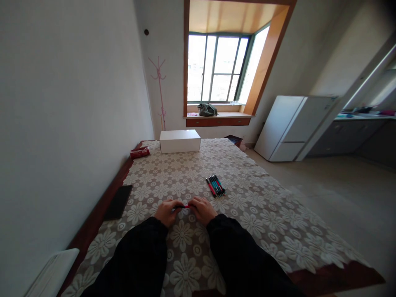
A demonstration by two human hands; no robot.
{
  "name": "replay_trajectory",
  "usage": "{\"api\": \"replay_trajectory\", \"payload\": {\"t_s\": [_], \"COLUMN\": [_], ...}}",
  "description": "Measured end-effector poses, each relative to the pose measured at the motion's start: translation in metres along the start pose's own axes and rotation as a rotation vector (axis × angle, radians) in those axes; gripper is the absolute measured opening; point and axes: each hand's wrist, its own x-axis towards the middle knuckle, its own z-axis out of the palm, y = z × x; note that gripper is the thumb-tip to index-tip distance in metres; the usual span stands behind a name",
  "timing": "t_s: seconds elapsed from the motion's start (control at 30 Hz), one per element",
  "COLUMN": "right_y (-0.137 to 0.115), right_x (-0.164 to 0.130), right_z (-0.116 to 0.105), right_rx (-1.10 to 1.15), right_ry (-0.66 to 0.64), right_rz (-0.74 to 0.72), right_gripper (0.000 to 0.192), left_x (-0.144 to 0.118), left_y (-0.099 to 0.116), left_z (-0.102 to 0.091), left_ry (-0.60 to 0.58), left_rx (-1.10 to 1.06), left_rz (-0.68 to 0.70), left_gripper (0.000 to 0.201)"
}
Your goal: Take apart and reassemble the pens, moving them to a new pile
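A red pen [185, 206] lies crosswise between both my hands, just above the flower-patterned tablecloth [173, 177]. My left hand [167, 211] grips its left end and my right hand [202, 209] grips its right end, fingers closed. Both arms wear dark sleeves. A little beyond my right hand, a row of several pens [215, 185], red, teal and black, lies side by side on the cloth.
A white box [180, 140] stands at the table's far end, with a red packet [140, 152] to its left. A dark flat object [118, 201] lies near the left edge by the wall. A white fridge [289, 127] stands on the floor at right.
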Motion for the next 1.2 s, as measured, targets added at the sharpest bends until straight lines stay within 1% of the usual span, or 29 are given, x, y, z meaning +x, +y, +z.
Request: {"api": "replay_trajectory", "payload": {"t_s": [0.2,0.27,0.37,0.43,0.53,0.63,0.7,0.8,0.9,1.03,1.2], "right_y": [-0.0030,-0.0046,-0.0055,-0.0051,-0.0043,-0.0043,-0.0045,-0.0045,-0.0048,-0.0051,-0.0048], "right_x": [-0.0018,-0.0025,-0.0028,-0.0024,-0.0015,-0.0014,-0.0016,-0.0018,-0.0016,-0.0019,-0.0022], "right_z": [0.0001,-0.0007,-0.0018,-0.0019,-0.0013,-0.0010,-0.0011,-0.0013,-0.0013,-0.0011,-0.0008], "right_rx": [0.036,0.050,0.059,0.047,0.032,0.027,0.036,0.035,0.018,0.030,0.036], "right_ry": [-0.018,-0.019,-0.032,-0.044,-0.048,-0.041,-0.034,-0.029,-0.034,-0.031,-0.032], "right_rz": [0.019,0.036,0.070,0.081,0.069,0.053,0.067,0.091,0.079,0.059,0.085], "right_gripper": [0.018,0.017,0.020,0.018,0.012,0.016,0.015,0.020,0.012,0.015,0.016], "left_x": [0.0003,0.0004,0.0004,0.0002,0.0000,0.0001,0.0002,0.0003,0.0004,0.0005,0.0005], "left_y": [0.0017,0.0028,0.0043,0.0047,0.0043,0.0036,0.0034,0.0032,0.0025,0.0017,0.0014], "left_z": [-0.0004,-0.0006,-0.0012,-0.0014,-0.0011,-0.0007,-0.0005,-0.0005,-0.0004,-0.0002,0.0003], "left_ry": [-0.006,-0.007,-0.003,-0.002,0.001,0.003,0.002,-0.002,-0.007,-0.003,-0.008], "left_rx": [0.012,0.003,-0.014,-0.013,-0.001,-0.002,-0.007,-0.011,-0.015,-0.012,-0.007], "left_rz": [-0.005,-0.003,-0.013,-0.012,0.000,0.013,0.015,0.016,0.021,0.035,0.040], "left_gripper": [0.024,0.024,0.024,0.024,0.024,0.024,0.024,0.024,0.023,0.022,0.022]}}
